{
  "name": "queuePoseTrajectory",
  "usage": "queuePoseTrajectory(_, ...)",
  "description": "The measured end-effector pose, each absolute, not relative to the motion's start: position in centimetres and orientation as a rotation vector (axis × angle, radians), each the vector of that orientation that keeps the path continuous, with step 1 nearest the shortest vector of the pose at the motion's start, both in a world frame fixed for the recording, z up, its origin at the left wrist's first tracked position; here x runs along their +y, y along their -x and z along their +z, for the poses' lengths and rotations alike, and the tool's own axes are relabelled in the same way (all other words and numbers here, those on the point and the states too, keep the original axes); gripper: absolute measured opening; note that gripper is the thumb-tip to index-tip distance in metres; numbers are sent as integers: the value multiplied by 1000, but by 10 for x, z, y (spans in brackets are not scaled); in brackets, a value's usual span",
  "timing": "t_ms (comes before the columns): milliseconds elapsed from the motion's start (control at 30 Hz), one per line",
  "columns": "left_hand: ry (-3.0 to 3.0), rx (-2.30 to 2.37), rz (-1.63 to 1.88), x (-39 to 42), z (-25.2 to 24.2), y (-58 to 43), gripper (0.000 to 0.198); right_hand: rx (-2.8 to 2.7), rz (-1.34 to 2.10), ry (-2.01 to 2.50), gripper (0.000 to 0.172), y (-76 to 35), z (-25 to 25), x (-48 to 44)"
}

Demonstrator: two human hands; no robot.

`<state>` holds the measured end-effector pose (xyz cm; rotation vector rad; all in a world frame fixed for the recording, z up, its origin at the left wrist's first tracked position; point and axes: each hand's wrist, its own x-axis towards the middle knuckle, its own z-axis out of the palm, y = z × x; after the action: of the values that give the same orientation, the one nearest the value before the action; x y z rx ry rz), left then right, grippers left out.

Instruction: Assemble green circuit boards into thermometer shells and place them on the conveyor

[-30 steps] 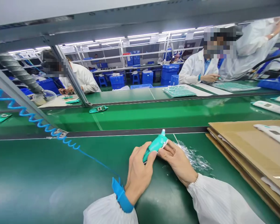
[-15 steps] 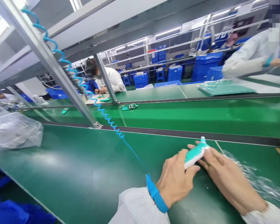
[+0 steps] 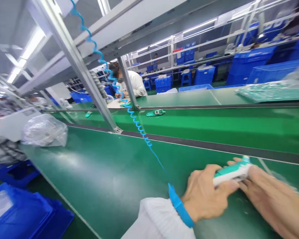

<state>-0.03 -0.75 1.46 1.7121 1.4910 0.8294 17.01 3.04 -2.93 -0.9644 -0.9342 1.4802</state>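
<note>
Left hand (image 3: 206, 191) curled in a grip, back upward, thumb (image 3: 228, 187) stretched toward the right hand (image 3: 260, 184), right hand also gripping, slightly blurred, right forearm (image 3: 290, 210) slanting in from lower right, left forearm (image 3: 161, 219) from below.

Plastic bag (image 3: 45, 131), blue crates (image 3: 272, 73).

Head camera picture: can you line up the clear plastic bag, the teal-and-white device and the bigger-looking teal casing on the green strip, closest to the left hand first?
1. Teal-and-white device: in the left hand.
2. Teal casing: ahead and to the left, on the green strip.
3. Clear plastic bag: far left.
</note>
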Motion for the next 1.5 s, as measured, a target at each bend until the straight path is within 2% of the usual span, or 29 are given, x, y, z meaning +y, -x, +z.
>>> queuePoseTrajectory(67, -1802, 1456, 911, -11, 16, -3, 39, -829, 1520, 1007, 37, -165, -15, 27)
queuePoseTrajectory(133, -1912, 1431, 985, -12, 15, -4, 35, -795, 1549, 961, 42, -160, -7, 26)
queuePoseTrajectory(300, -2034, 1475, 972, -9, 6, -4, 31, -846, 1544, 825, 34, -159, -7, 27)
queuePoseTrajectory(467, -2154, 1508, 1016, -9, 4, -3, 35, -902, 1590, 758, 31, -162, -3, 25)
queuePoseTrajectory(633, -2183, 1474, 1021, -9, 4, -4, 39, -827, 1614, 726, 38, -159, -3, 25)
queuePoseTrajectory(900, -2205, 1445, 1044, -10, 2, -6, 38, -809, 1587, 703, 36, -158, -7, 27)
queuePoseTrajectory(1067, -2088, 1472, 1047, -7, 4, -2, 32, -837, 1634, 716, 37, -159, -7, 26)
queuePoseTrajectory(1200, -1839, 1481, 961, -7, 14, 0, 24, -917, 1631, 804, 46, -159, -8, 25)
queuePoseTrajectory(1367, -1831, 1534, 911, -7, 19, 1, 16, -991, 1557, 849, 46, -160, -10, 23)
queuePoseTrajectory(1433, -1739, 1498, 918, -6, 18, 1, 21, -1011, 1545, 884, 45, -160, -8, 23)
queuePoseTrajectory(1500, -1528, 1342, 851, -5, 16, 0, 36, -1006, 1540, 922, 44, -158, -4, 22)
